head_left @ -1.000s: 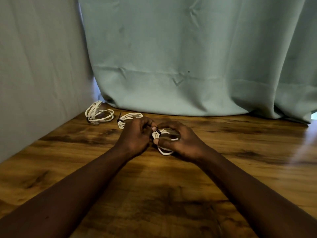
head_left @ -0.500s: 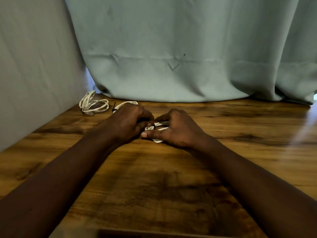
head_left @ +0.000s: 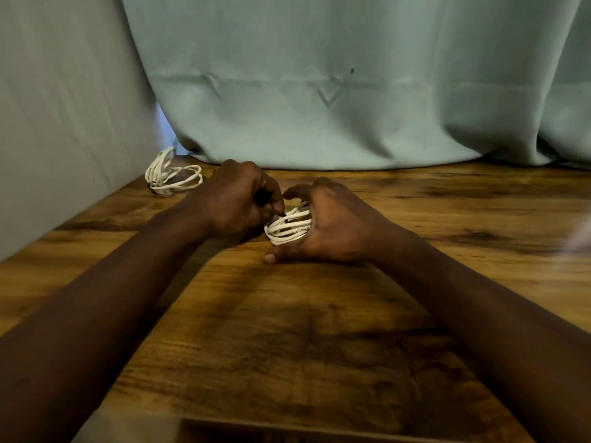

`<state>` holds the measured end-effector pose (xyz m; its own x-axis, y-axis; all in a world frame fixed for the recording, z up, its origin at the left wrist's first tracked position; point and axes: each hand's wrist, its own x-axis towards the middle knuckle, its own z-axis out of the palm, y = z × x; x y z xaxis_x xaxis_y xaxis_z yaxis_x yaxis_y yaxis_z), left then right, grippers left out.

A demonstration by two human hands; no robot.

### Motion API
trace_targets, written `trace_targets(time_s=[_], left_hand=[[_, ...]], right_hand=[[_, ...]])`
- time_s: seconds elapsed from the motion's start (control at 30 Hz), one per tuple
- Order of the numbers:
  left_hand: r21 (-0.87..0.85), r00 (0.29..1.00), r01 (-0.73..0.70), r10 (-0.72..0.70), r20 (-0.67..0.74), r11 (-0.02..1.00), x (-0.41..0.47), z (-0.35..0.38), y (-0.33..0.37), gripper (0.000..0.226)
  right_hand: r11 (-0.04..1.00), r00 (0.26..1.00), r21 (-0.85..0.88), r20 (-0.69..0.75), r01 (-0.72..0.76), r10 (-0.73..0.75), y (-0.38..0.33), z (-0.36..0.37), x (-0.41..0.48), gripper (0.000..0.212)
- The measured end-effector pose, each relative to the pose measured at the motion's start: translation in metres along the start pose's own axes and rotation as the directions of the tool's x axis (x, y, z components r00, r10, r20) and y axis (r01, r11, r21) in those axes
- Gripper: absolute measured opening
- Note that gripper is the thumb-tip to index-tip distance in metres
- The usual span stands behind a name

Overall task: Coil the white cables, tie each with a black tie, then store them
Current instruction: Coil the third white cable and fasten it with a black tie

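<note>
I am on the tying step. My right hand (head_left: 335, 225) curls round the coiled white cable (head_left: 287, 227) low over the table (head_left: 287, 346), and my left hand (head_left: 236, 203) pinches the black tie (head_left: 282, 213) at the coil's left end (only a sliver shows). Next, I judge, the tie needs cinching snug before storing; another coil (head_left: 174, 177) lies back left.

The dark-grained wooden tabletop (head_left: 287, 330) carries one coiled white cable (head_left: 172, 178) in its far left corner and, at its middle, a second coil (head_left: 287, 227) cupped by the right hand (head_left: 335, 228), the left hand (head_left: 236, 203) pinching its black tie (head_left: 282, 214).
</note>
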<state>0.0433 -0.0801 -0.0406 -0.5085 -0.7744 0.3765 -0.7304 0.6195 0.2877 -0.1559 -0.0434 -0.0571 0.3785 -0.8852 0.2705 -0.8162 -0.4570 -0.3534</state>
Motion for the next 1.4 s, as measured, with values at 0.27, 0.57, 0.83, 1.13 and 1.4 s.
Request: trace_targets(time_s=[0.27,0.57,0.83,1.13,1.4], left_hand=[[0.055,1.000,0.006,-0.007,0.017,0.998,-0.004,0.000,-0.001,0.014],[0.067,0.999,-0.005,0.008,-0.037,0.998,-0.007,0.001,0.002,0.011],[-0.109,0.985,0.019,-0.037,-0.170,0.994,-0.008,-0.001,-0.009,0.028],[-0.770,0.951,0.176,-0.308,-0.028,0.614,-0.011,0.010,-0.020,0.023],[-0.822,0.851,0.003,-0.433,-0.297,0.570,-0.008,0.022,0.009,0.019]], right_hand=[[0.999,0.996,-0.027,-0.086,0.030,-0.032,0.003,-0.005,-0.002,0.074],[0.992,0.985,-0.064,-0.125,0.111,-0.119,-0.005,-0.005,-0.005,0.083],[0.959,0.953,-0.208,-0.196,0.190,-0.231,-0.008,0.000,-0.005,0.072],[0.896,0.842,-0.321,-0.347,0.307,-0.413,0.001,0.013,-0.003,0.074],[0.901,0.777,-0.339,-0.475,0.271,-0.413,0.007,0.012,-0.002,0.064]])
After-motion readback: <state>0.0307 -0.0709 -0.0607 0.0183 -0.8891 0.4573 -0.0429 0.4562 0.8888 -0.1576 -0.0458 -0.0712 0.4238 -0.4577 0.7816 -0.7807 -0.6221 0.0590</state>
